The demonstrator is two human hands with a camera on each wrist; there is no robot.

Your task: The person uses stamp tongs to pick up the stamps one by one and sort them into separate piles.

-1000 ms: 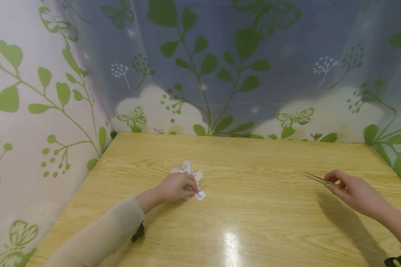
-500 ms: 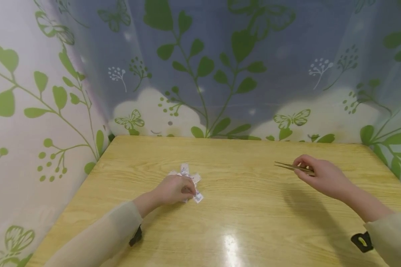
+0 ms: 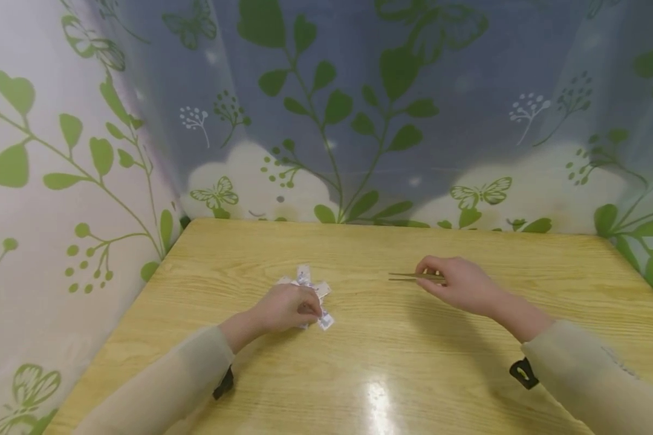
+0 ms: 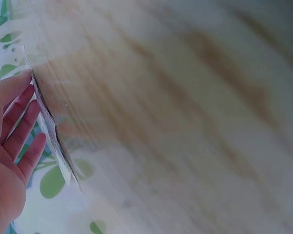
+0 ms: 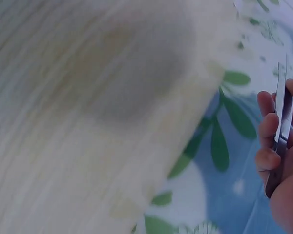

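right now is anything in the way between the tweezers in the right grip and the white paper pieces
Nothing visible stands between the tweezers and the nearest white paper piece; the head view shows only wooden tabletop there. The left grip covers part of the other pieces.

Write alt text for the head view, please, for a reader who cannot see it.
A right hand holds tweezers, tips apart, above a wood-grain table; the left hand touches small whitish pieces. A leaf-patterned backdrop stands behind.
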